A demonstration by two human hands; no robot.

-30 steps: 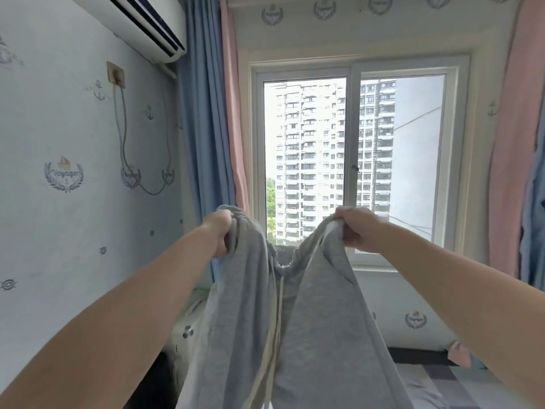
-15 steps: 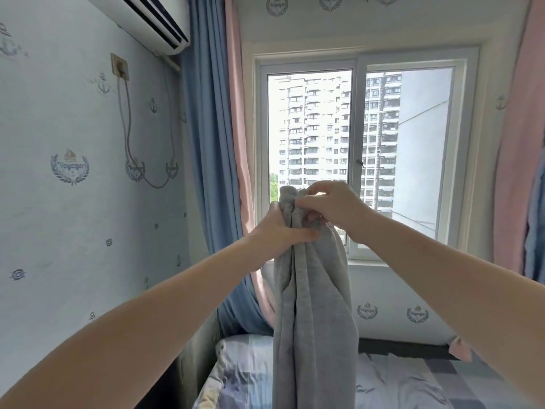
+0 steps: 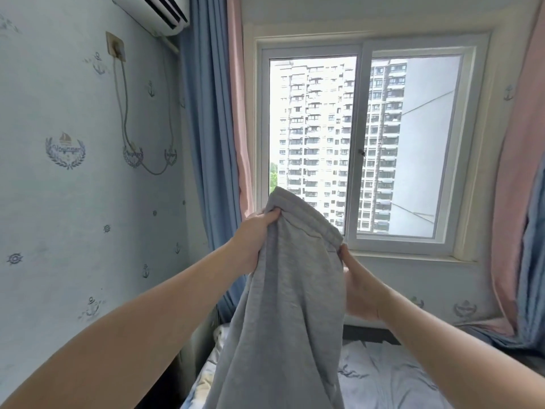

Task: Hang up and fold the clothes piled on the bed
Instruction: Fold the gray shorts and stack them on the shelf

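Since half a second ago our hands have parted: then they met at the top of a bunched column of cloth, and now the right hand [image 3: 358,286] has dropped lower and out to the side, so the waistband of the grey sweatpants [image 3: 295,290] slopes open between them. We hold the sweatpants up in front of the window [image 3: 362,143], their top edge overlapping the bottom of its left pane, the legs hanging down out of view; whether they reach the bed [image 3: 389,376] we cannot tell. Our left hand [image 3: 256,240] sits below the window's lower left corner, its grip clamped on the higher end of the waistband, fingers curled over gathered cloth. Our right hand's grip is closed on the lower end, just under the window's sill, thumb at the near edge, fingers hidden behind the fabric. Beneath the window lies the bed with a crumpled pale sheet. Left of the window hang a pink curtain [image 3: 239,113] and, beyond it, a blue curtain [image 3: 203,143]; farther left, high on the wall, we see an air conditioner [image 3: 156,10] and a socket [image 3: 115,48].
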